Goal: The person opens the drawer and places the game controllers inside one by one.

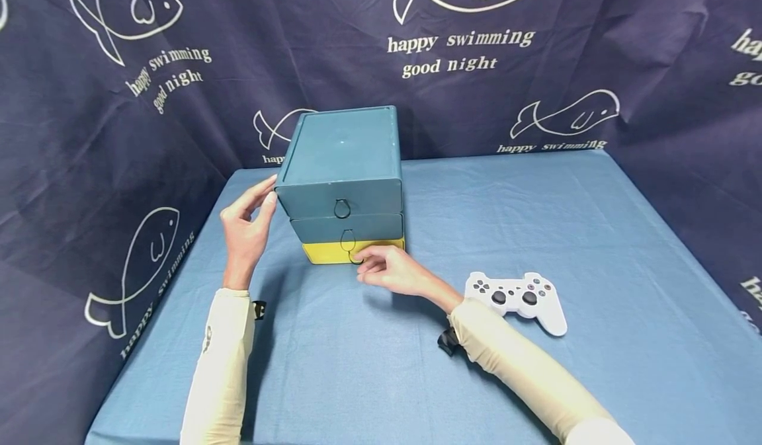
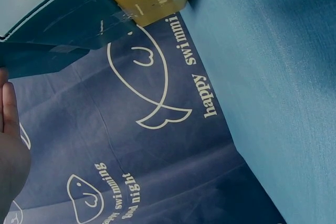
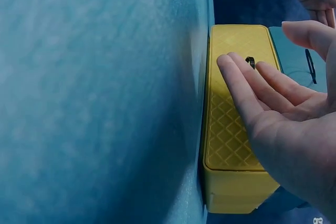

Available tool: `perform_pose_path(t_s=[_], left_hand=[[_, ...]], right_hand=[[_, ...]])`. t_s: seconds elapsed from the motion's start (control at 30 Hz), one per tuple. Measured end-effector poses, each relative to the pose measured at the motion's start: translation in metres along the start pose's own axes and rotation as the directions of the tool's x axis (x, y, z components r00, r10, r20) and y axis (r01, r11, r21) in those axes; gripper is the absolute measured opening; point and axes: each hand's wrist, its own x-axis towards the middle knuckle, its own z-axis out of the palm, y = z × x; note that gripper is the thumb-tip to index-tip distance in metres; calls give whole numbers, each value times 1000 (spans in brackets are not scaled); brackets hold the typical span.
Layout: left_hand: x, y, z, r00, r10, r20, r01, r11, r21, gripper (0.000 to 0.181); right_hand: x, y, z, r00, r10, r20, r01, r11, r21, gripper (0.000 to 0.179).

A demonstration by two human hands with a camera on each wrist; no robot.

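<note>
A stack of three drawer boxes stands toward the back of the table: a dark teal top box (image 1: 339,147), a teal middle box (image 1: 381,227) and a yellow bottom box (image 1: 324,253). Each front has a black loop pull. My left hand (image 1: 246,230) touches the left side of the top box near its front corner, fingers extended. At the yellow front, my right hand (image 1: 393,270) has its fingertips close by the lowest loop (image 3: 250,62). Its fingers are loosely bent and the thumb stands apart; whether a fingertip touches the loop is hard to tell.
A white game controller (image 1: 518,299) lies on the table right of the stack, close to my right forearm. Blue cloth (image 1: 476,213) covers the tabletop. Dark blue fabric (image 1: 357,35) printed with white fish hangs behind and at both sides.
</note>
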Motion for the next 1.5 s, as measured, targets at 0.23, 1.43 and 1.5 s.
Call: perform_pose_path(t_s=[0.23, 1.43, 1.5], left_hand=[[0, 0, 0, 1000, 11, -6, -11, 1000, 4, 31], [-1, 0, 1, 1000, 5, -6, -5, 1000, -2, 30], [-1, 0, 1, 1000, 5, -3, -5, 1000, -1, 31]], right_hand=[[3, 1, 1, 999, 49, 15, -48, 998, -33, 42], [0, 0, 4, 998, 70, 8, -70, 998, -11, 46], [-1, 0, 5, 998, 67, 7, -67, 998, -18, 45]])
